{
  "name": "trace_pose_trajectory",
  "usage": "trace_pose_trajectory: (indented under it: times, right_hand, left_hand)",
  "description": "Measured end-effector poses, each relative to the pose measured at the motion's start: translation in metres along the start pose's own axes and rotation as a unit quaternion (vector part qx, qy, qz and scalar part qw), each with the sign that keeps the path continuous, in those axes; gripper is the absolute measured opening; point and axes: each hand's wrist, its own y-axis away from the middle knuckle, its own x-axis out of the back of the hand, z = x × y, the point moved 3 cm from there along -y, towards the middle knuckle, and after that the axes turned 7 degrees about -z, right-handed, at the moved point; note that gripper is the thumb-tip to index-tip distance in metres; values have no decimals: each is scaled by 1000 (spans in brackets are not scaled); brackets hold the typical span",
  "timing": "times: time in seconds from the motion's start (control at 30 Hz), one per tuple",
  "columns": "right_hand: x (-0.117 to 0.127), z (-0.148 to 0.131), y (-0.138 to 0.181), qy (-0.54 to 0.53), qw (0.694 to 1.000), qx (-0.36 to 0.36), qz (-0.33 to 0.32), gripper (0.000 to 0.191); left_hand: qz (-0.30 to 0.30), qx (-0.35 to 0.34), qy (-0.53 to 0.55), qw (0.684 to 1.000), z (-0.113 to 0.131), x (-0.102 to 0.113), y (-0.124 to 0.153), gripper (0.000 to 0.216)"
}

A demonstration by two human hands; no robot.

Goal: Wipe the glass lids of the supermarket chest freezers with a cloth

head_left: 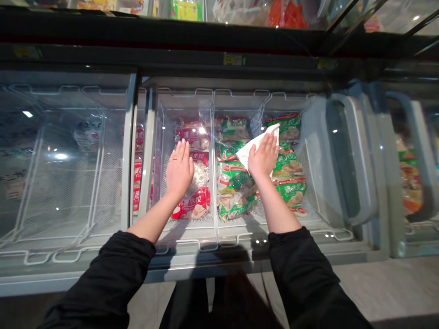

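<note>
Glass lid [228,105]: a barrier right beneath the white cloth [245,154], keeping a hand from the bagged packs [235,178].
Middle stretch: open room left of the cloth, as far as the left hand [180,169].
Frame bar [131,151]: crosses the way farther left of the cloth.
Grey handle [365,178]: an obstacle well right of the cloth.
Dark ledge [185,34]: bounds the room beyond the cloth.

The cloth [245,153] is plain white; the sleeves [108,269] are black. Red packets [194,204] and green packets [233,177] bear white lettering. Wire dividers [214,183] are white, the freezer frame [147,160] grey.
</note>
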Motion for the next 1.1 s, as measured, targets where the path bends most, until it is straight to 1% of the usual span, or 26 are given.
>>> trace_pose_trajectory:
  times: [0.07,0.17,0.2,0.27,0.33,0.37,0.43,0.5,0.53,0.6,0.67,0.7,0.77,0.83,0.9,0.97,1.0,1.07,1.1]
  right_hand:
    - [0,-15,10,-15,998,58,-15,53]
    - [4,-34,52,-36,978,192,-74,53]
    - [5,-36,69,-42,967,230,-100,53]
    - [7,-30,101,-50,948,277,-146,53]
    - [8,-13,120,-48,943,284,-169,54]
    - [8,-2,123,-43,946,272,-169,55]
    - [8,20,119,-30,965,217,-148,56]
    - [7,35,106,-12,984,140,-109,57]
    - [7,38,99,-3,991,102,-90,56]
    - [4,34,85,10,997,45,-59,55]
    - [1,19,76,12,999,23,-42,55]
    - [-1,8,73,8,999,28,-38,54]
    - [-3,-16,75,-8,997,68,-37,53]
    - [-4,-37,88,-28,990,128,-47,53]
    - [-3,-50,110,-39,980,185,-69,54]
    - [-1,-50,136,-35,965,240,-103,53]
    - [1,-44,148,-28,956,266,-122,53]
    - [6,-24,165,-6,940,303,-156,52]
    - [9,-10,169,8,936,308,-168,52]
  left_hand:
    - [3,-4,-4,1000,0,-1,1,45]
    - [8,-5,-7,1000,-1,-3,1,45]
    - [8,-5,-8,1000,-1,-3,1,45]
    - [7,-3,-9,1000,-1,-4,2,45]
    - [6,-2,-8,1000,-2,-5,2,45]
    - [5,-2,-5,1000,-2,-6,2,45]
    - [3,1,6,1000,-3,-7,2,45]
    - [0,4,22,1000,-3,-8,2,45]
    - [-1,5,30,1000,-3,-8,2,45]
    - [-2,8,42,999,-4,-8,2,46]
    - [-4,8,49,999,-4,-8,2,47]
    - [-5,8,52,999,-3,-7,3,47]
    - [-7,10,59,998,-3,-7,3,48]
    - [-8,10,65,998,-3,-7,4,48]
    - [-9,9,69,998,-3,-7,5,48]
    - [-8,7,69,998,-4,-7,5,48]
    - [-8,6,67,998,-4,-7,4,47]
    - [-13,3,61,998,-4,-7,5,47]
    - [-19,3,60,998,-4,-7,6,47]
